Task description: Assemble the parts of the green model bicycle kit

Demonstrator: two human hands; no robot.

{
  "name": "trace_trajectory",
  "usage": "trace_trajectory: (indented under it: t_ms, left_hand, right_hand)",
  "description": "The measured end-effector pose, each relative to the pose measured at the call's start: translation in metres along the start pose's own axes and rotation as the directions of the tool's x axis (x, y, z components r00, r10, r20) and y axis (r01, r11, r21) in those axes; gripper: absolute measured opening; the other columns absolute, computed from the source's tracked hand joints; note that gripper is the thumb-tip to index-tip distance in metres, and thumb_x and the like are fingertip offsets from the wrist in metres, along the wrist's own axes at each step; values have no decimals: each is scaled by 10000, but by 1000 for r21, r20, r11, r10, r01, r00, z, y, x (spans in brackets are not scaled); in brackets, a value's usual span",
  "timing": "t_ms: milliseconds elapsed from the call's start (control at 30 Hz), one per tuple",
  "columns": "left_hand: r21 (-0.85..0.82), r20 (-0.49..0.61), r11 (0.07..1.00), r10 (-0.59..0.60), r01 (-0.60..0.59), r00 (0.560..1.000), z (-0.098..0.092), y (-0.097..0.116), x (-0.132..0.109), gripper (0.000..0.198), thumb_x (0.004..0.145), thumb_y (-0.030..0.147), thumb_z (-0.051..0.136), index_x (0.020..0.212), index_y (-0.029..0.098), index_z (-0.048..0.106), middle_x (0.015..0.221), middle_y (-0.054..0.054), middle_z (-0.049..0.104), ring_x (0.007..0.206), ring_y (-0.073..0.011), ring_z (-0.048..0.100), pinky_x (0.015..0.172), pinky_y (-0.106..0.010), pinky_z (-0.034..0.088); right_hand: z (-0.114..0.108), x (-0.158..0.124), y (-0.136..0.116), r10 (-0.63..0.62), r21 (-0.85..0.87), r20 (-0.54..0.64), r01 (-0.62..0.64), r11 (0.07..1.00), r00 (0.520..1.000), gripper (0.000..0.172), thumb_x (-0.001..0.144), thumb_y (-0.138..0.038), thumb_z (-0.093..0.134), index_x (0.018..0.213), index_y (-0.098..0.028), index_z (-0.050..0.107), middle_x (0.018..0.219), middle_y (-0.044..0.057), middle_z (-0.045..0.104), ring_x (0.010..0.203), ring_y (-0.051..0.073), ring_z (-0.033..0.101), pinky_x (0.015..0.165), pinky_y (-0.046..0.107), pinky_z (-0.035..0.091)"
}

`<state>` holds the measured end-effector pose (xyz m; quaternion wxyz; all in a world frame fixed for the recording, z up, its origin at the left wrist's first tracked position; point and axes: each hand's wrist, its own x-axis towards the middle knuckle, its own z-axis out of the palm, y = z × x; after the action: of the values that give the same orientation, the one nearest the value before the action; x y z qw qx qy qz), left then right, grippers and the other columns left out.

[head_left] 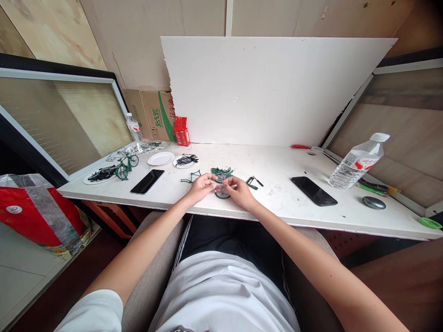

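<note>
My left hand [201, 188] and my right hand [240, 191] meet over the front middle of the table, fingertips pinched close together. What they pinch is too small to make out. A small spoked toy bicycle wheel [222, 194] shows just under the fingertips, and I cannot tell whether they touch it. Right behind the fingers lies a clump of green plastic pieces [225, 172]. To the left of my left hand is a thin green bicycle frame part [191, 178]. A green part [251, 183] and a short black stick [258, 181] lie right of my right hand.
Finished-looking green toy bicycles [126, 166] stand at the left beside a plate of black parts [102, 174]. Two white plates, one bare [160, 158], one holding black parts [187, 160], lie farther back. Phones [147, 181] [314, 191] flank the work; a water bottle [358, 161] stands right.
</note>
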<state>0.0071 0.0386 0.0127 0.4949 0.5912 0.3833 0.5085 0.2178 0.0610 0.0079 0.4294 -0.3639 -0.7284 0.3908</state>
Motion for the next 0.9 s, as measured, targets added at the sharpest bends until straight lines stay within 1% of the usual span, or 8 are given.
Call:
trace_trajectory:
  t_ms: [333, 500, 900]
  left_hand:
    - [29, -16, 999, -14, 14, 1000, 1, 4, -1, 337, 831, 252, 757, 1134, 165, 635, 964, -76, 789, 900, -205, 750, 909, -346, 517]
    - [50, -25, 998, -21, 22, 999, 1, 3, -1, 338, 822, 259, 764, 1127, 168, 647, 967, -80, 788, 896, -211, 748, 894, -348, 516]
    - [64, -41, 998, -28, 31, 999, 1, 2, 1, 314, 816, 234, 752, 1109, 164, 665, 957, -76, 787, 888, -201, 738, 856, -331, 518]
  right_hand:
    - [1, 1, 4, -5, 5, 1, 5, 1000, 1000, 242, 972, -436, 643, 1046, -211, 692, 1062, 75, 753, 936, 230, 733, 828, 363, 566]
    - [0, 1, 5, -5, -3, 1, 5, 1000, 1000, 237, 972, -433, 641, 1046, -214, 693, 1068, 74, 752, 958, 230, 725, 835, 361, 561]
    - [0, 0, 1, 2, -24, 2, -2, 1000, 1000, 238, 977, -435, 629, 1030, -212, 695, 1046, 65, 746, 914, 217, 709, 785, 338, 529]
